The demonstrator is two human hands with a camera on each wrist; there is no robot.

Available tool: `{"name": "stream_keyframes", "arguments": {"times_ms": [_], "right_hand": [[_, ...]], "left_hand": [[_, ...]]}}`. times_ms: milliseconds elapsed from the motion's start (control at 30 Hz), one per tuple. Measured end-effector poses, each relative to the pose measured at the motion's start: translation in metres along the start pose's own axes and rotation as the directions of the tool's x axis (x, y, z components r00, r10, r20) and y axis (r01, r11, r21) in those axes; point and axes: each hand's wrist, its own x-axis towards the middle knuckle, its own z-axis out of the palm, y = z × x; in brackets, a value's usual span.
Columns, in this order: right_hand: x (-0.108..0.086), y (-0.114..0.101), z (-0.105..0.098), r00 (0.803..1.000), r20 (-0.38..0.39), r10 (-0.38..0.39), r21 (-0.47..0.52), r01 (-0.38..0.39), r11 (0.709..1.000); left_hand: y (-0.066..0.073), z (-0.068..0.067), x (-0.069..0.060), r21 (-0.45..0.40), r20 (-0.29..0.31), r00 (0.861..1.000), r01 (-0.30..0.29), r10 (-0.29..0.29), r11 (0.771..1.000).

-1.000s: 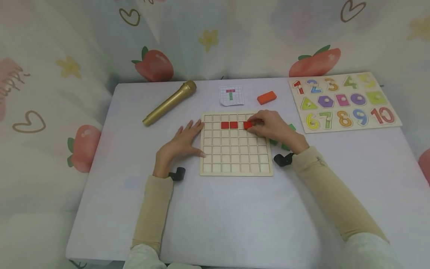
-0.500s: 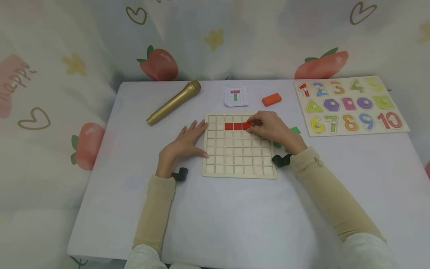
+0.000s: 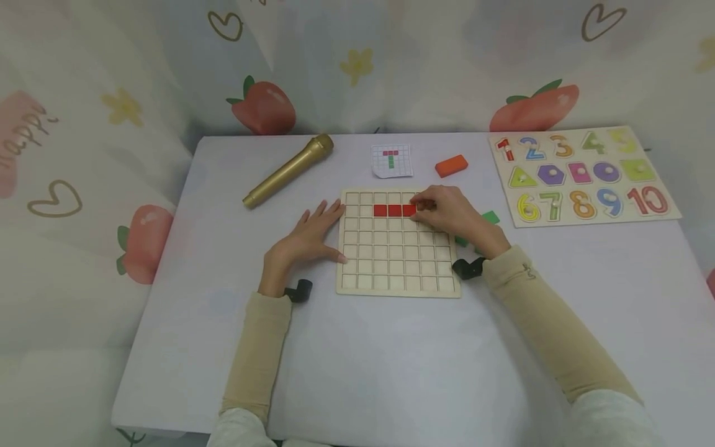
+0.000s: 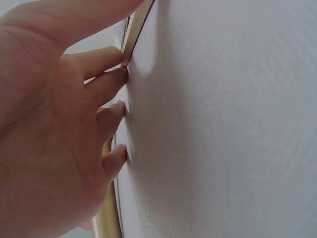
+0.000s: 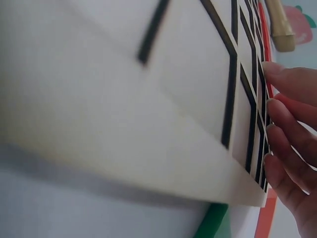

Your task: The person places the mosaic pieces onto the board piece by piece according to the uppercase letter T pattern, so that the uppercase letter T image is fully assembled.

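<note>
A wooden grid board (image 3: 372,251) lies flat in the middle of the table, with three red square tiles (image 3: 395,210) side by side in its second row. My right hand (image 3: 454,212) pinches the rightmost red tile between thumb and index finger, down at the board's surface. In the right wrist view, those fingertips (image 5: 273,69) touch the grid beside a strip of red. My left hand (image 3: 304,241) is spread along the board's left edge, fingertips and thumb touching it. Green tiles (image 3: 491,216) lie right of the board, partly hidden by the right hand and wrist.
Behind the board lie a small card (image 3: 391,161) printed with a red and green T on a grid, and an orange block (image 3: 451,166). A gold microphone (image 3: 287,171) is at back left. A number and shape puzzle board (image 3: 584,176) covers the back right.
The right hand has shifted the third red tile left, closing the gap to the other two. The left hand has stayed at the board's edge. The head view has turned slightly.
</note>
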Motion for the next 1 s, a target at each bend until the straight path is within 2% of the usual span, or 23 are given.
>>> {"name": "stream_keyframes", "arguments": {"times_ms": [167, 700, 1000], "right_hand": [[-0.008, 0.001, -0.004, 1.000, -0.005, 0.007, 0.021, -0.007, 1.000], [-0.046, 0.016, -0.021, 0.997, -0.072, 0.002, -0.011, -0.003, 1.000], [-0.061, 0.036, -0.031, 0.994, -0.093, 0.053, -0.028, -0.056, 0.998]], "left_hand": [[0.000, 0.001, 0.000, 0.013, -0.003, 1.000, -0.002, 0.002, 1.000], [0.002, 0.001, -0.001, 0.005, -0.018, 1.000, 0.001, 0.000, 1.000], [0.001, 0.001, 0.000, 0.005, -0.017, 1.000, -0.004, 0.004, 1.000]]}}
